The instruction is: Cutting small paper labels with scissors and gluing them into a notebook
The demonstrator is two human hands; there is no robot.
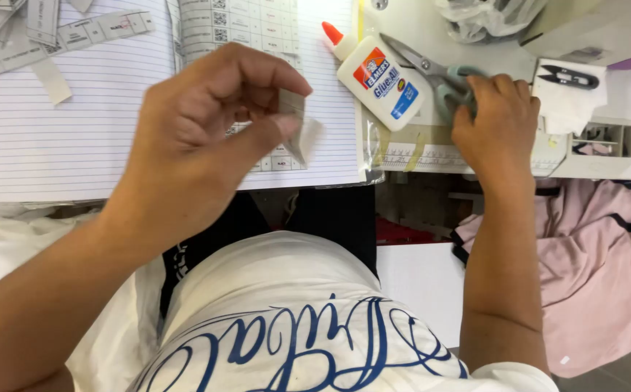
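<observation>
The left hand (pixel 206 138) sits in the middle-left of the frame, raised over a lined notebook (pixel 76 116), and pinches a small grey paper label (pixel 297 123) between thumb and fingertips; the label is somewhat blurred. The right hand (pixel 495 123), in the upper right of the frame, rests palm-down on the table (pixel 432 29) with its fingers laid on the teal handles of a pair of scissors (pixel 432 72); whether it actually grips them cannot be told. Just left of the scissors lies a white glue bottle (pixel 377 80) with an orange cap, tilted, its tip toward the upper left. More cut label strips (pixel 54 33) lie on the notebook in the upper left corner. Black thread snips (pixel 568 76) rest on a white cloth at the far right, and pink fabric (pixel 606 261) hangs below the table edge at lower right.
</observation>
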